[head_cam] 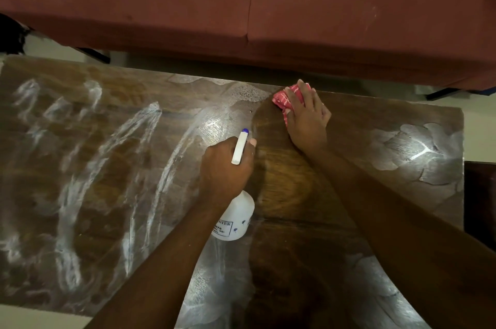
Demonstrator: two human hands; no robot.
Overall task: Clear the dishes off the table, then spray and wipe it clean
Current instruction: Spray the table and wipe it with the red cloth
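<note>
Wooden table, perhaps wet — red cloth atop.

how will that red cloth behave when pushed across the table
Probably floppy: the red cloth is bunched in folds under the right hand. It would likely crumple rather than slide unless pressed flat on the streaked table.
</note>
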